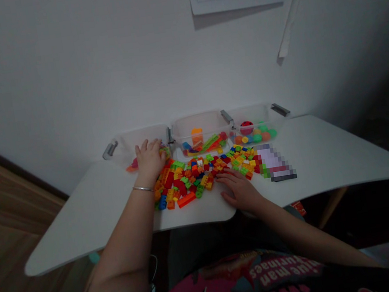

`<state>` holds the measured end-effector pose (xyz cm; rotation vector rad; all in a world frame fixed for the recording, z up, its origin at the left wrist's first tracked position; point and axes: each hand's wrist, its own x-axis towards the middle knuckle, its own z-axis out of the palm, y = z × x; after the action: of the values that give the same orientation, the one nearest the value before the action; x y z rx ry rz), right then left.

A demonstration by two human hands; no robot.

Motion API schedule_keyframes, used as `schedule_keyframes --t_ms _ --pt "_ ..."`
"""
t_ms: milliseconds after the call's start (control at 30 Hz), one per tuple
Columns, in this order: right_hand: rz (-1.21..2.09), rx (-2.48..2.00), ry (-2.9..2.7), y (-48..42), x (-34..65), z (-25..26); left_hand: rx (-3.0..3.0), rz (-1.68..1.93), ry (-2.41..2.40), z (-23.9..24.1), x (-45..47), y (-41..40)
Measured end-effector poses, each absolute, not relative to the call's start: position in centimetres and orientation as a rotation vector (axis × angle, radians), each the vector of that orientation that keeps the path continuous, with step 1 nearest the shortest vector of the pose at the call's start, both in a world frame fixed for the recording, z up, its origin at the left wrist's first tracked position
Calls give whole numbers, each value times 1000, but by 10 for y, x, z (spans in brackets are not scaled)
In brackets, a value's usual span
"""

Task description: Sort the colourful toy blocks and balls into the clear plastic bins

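A wide pile of colourful toy building blocks (187, 200) lies on the white table. My left hand (151, 158), with a bracelet at the wrist, reaches over the front of the left clear plastic bin (124, 142). Its fingers are spread, and nothing shows in them; pink and orange pieces (133, 165) are visible beside it in the bin. At the near right edge of the pile rests my right hand (239, 189), palm down. Its thumb stands apart from the fingers, whose tips touch or nearly touch the blocks. No held block can be seen there.
A middle clear bin (198, 120) holds long colourful pieces, and a right clear bin (253, 113) holds round ones. Right of the pile lies a flat, blurred-out device (273, 161). The table's (345, 152) front edge curves inward near my body; a wall stands behind.
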<state>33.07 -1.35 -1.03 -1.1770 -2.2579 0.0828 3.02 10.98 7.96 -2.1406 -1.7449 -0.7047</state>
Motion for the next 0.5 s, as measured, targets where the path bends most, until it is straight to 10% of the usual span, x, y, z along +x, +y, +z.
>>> schedule_keyframes --t_ms 500 --pt "70 -1221 -2362 -14 328 -10 -2371 -662 -1583 65 106 12"
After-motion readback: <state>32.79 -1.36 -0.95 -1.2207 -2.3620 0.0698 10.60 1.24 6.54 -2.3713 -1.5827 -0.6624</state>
